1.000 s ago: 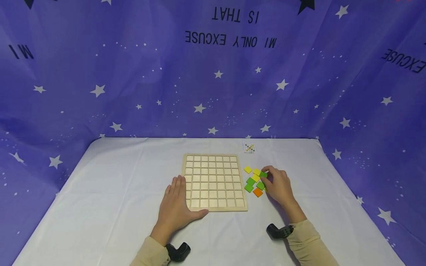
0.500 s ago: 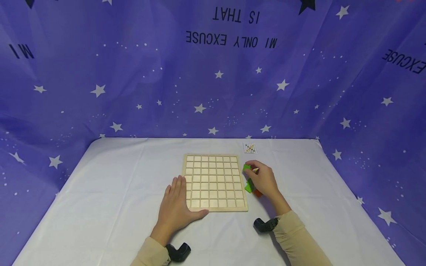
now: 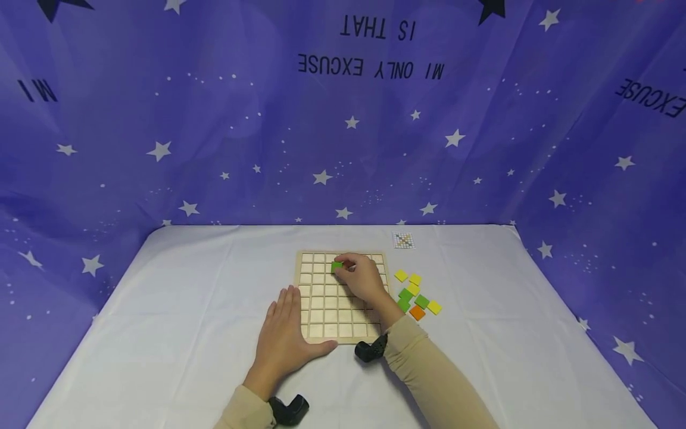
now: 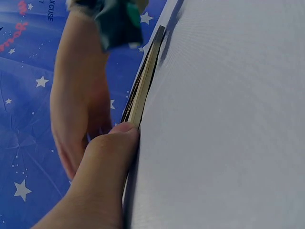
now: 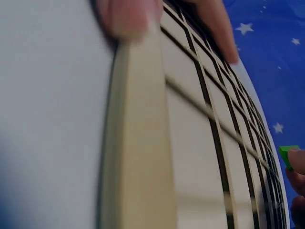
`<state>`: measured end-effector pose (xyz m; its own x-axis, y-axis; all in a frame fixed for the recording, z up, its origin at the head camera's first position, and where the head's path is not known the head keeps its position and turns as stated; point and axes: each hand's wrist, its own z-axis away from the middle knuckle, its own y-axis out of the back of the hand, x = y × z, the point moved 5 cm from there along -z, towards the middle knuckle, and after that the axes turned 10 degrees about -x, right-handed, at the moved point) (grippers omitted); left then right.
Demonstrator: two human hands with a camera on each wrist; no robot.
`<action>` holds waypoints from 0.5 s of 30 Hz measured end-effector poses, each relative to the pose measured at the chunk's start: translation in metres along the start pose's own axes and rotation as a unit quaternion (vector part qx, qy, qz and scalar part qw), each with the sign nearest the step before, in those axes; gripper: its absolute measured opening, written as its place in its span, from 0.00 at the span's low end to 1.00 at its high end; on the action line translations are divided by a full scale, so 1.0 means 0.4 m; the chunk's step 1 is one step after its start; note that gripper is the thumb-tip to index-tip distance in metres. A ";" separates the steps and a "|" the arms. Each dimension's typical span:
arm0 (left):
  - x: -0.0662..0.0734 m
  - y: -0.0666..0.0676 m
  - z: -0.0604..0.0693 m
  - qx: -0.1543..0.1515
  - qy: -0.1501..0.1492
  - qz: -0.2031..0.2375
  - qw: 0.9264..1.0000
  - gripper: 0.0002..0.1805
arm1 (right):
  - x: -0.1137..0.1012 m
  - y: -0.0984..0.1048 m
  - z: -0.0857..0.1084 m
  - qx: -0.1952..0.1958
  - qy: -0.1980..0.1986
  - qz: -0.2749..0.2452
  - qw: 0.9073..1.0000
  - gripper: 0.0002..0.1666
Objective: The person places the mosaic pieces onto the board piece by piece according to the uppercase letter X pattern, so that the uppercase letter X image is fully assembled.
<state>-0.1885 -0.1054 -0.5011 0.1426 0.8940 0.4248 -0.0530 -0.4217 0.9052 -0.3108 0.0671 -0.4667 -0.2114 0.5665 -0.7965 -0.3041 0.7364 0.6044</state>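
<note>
A wooden grid board (image 3: 317, 316) lies on the white cloth, its square cells bare where they show. My left hand (image 3: 280, 331) rests at its near left corner, fingers straight along the left side and thumb against the front edge. In the left wrist view the thumb (image 4: 107, 155) touches the board's side. Over the far middle cells, my right hand (image 3: 364, 280) pinches a green square tile (image 3: 336, 267) between thumb and fingers. The right wrist view shows that green tile (image 5: 288, 155) at the fingertips; whether it touches the board I cannot tell. The right hand and forearm hide part of the grid.
Several loose tiles lie right of the board: yellow (image 3: 415, 279), green (image 3: 422, 302) and one orange tile (image 3: 417, 313). Behind them is a small printed pattern card (image 3: 404, 241). A purple star-print curtain (image 3: 257, 131) stands behind the table.
My right hand has taken a green tile from the loose tiles and carried it left, over the board's far middle. The left hand has stayed in place.
</note>
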 end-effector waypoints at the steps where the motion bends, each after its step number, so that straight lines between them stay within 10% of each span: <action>1: 0.000 -0.001 0.000 0.000 -0.001 0.001 1.000 0.78 | -0.008 -0.011 -0.008 -0.001 0.003 -0.003 1.000 0.14; 15: -0.003 -0.003 -0.002 -0.003 0.003 -0.010 1.000 0.77 | -0.051 -0.080 -0.063 0.006 -0.002 0.057 0.998 0.14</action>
<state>-0.1893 -0.1058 -0.5026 0.1372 0.9029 0.4074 -0.0557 -0.4036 0.9133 -0.3200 0.0227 -0.4703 -0.2401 0.6487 -0.7222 -0.2676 0.6709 0.6916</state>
